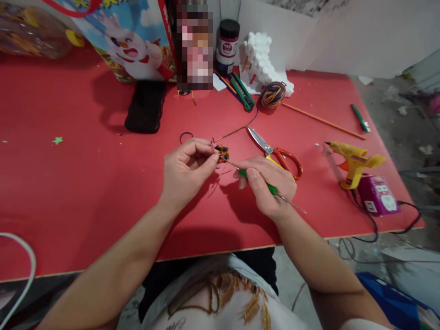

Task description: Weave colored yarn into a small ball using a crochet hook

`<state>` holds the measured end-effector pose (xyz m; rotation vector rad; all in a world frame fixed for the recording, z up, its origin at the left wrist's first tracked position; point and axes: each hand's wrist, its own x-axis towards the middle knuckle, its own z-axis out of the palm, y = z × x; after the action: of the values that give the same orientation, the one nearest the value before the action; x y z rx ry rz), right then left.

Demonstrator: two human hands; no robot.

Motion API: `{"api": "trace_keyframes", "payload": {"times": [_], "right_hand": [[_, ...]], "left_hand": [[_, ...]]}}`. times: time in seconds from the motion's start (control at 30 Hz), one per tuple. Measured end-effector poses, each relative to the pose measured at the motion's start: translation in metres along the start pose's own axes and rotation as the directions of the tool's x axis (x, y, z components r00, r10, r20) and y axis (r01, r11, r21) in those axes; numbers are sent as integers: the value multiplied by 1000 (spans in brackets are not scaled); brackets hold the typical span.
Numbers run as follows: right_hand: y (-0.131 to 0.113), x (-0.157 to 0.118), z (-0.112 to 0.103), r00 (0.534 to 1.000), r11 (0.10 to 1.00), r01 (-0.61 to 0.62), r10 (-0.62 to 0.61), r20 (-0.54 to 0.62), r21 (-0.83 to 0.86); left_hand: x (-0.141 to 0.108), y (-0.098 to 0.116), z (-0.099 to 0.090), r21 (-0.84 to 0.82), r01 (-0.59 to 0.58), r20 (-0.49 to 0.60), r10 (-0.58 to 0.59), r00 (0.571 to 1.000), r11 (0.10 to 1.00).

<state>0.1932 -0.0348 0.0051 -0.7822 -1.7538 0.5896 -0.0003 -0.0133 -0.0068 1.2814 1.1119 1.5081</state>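
My left hand (189,167) pinches a small multicoloured crochet piece (224,153) between thumb and fingers. Wrapped round the green handle of a crochet hook (272,188) is my right hand (270,183); the hook's thin tip reaches to the crochet piece, and whether it is through a stitch is too small to tell. A strand of yarn (237,131) runs from the left fingers up to a multicoloured yarn ball (272,95). Loose yarn ends hang below the piece. Just beyond my right hand lie scissors (282,156) with red and yellow handles, their blades pointing toward the upper left.
A yellow glue gun (354,160) rests by a purple box (380,195) at the right edge, with black cords. Behind are a black phone (146,106), a green cutter (242,92), a dark-lidded jar (227,46), a white foam model (257,55) and a printed bag (129,39).
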Motion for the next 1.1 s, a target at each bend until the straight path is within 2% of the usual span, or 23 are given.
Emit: {"api": "trace_keyframes", "payload": {"times": [0.3, 0.43, 0.7, 0.87, 1.1], "right_hand": [[0, 0, 0, 1000, 1000, -19, 19, -19, -5], [0, -1, 0, 1000, 1000, -19, 19, -13, -11], [-2, -1, 1, 1000, 992, 14, -13, 10, -127], [0, -2, 3, 999, 984, 51, -50, 11, -171], [5, 0, 4, 994, 983, 109, -106, 30, -150]], "left_hand": [[1, 3, 0, -2, 6, 17, -6, 1000, 1000], [0, 2, 0, 35, -31, 3, 31, 1000, 999], [-1, 0, -1, 78, -52, 4, 51, 999, 996], [1, 1, -1, 6, 31, 0, -31, 1000, 999], [2, 2, -1, -161, 239, -2, -243, 970, 958]]}}
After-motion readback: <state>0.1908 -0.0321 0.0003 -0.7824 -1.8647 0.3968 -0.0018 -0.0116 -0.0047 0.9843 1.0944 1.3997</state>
